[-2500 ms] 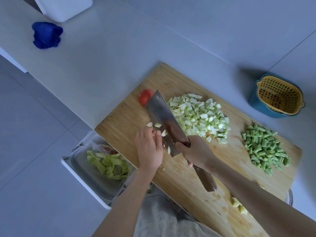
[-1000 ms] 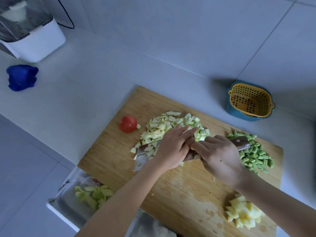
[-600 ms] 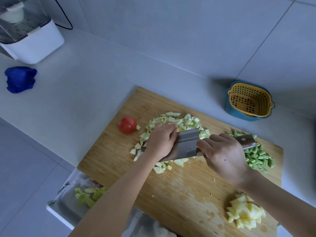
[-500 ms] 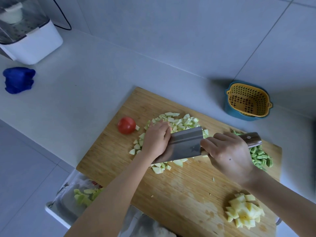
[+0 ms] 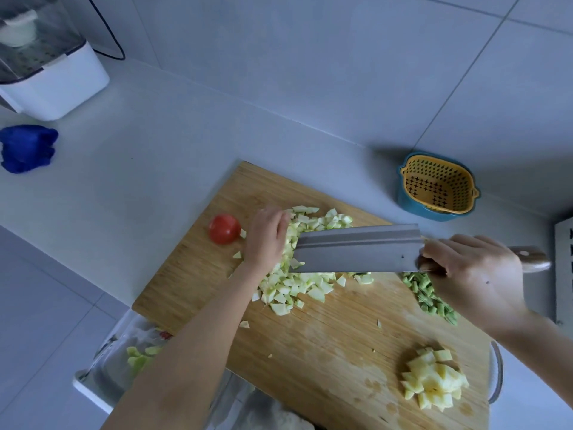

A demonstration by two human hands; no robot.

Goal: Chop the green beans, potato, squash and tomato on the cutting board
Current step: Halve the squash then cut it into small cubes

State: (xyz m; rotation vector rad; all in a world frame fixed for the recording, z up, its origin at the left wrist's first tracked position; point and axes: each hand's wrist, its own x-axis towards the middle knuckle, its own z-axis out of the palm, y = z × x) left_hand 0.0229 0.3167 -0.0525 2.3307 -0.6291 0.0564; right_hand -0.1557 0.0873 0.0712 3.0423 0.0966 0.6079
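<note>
Head view: a wooden cutting board (image 5: 325,352) lies askew on the grey countertop (image 5: 139,169), its near-left corner at the counter's front edge, above a bin (image 5: 102,377) holding green peelings. The right hand (image 5: 474,274) clenches the handle of a cleaver (image 5: 356,252), whose broad blade hangs flat-side-up over the diced squash (image 5: 297,287) mid-board. The left hand (image 5: 266,240) rests against that pile, fingers loose, grasping nothing. A whole tomato (image 5: 224,228) sits just beside it, near the board's left edge. Chopped green beans (image 5: 428,297) lie under the right wrist; potato cubes (image 5: 434,383) crowd the near right corner. Bare wood runs between the piles. A yellow colander (image 5: 437,184) stands beyond the board.
</note>
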